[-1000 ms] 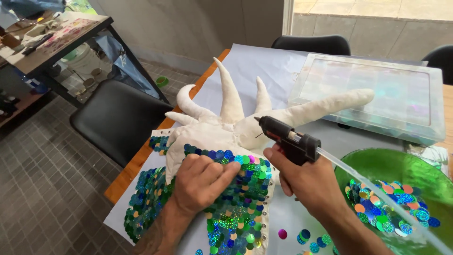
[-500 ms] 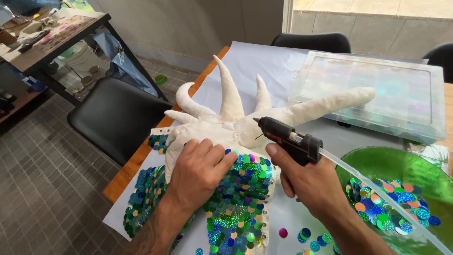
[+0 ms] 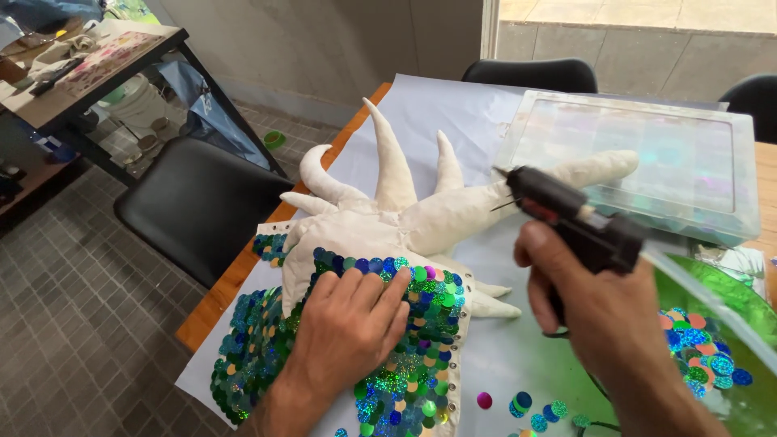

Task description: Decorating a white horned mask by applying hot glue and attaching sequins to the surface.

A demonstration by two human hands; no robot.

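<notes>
From my station I see the left hand point(image 3: 352, 320) lying flat, fingers spread, palm down on the sequins point(image 3: 421, 283) that cover the lower part of the white horned figure point(image 3: 388, 218). Its grip closes on nothing; it only presses. The right hand point(image 3: 595, 311) has its grip wrapped fully round the handle of the black glue gun point(image 3: 566, 214), nozzle lifted clear and pointing toward the figure's long horns, not touching them.

The figure lies on white paper point(image 3: 437, 105) near the left edge of the table point(image 3: 235, 279), horns fanning toward the far edge. A clear lidded box point(image 3: 639, 154) sits toward the far right corner, and a green bowl point(image 3: 728, 299) holding more sequins is at the right edge, just beside the gun hand. A few loose discs point(image 3: 522, 402) lie on the paper toward the near edge.

I judge this as the pressing-down part of the sequin work. The upper body and horns are bare. A further dab would call for bringing the nozzle down to the bare cloth just above the top row while the flat hand steadies the figure.
</notes>
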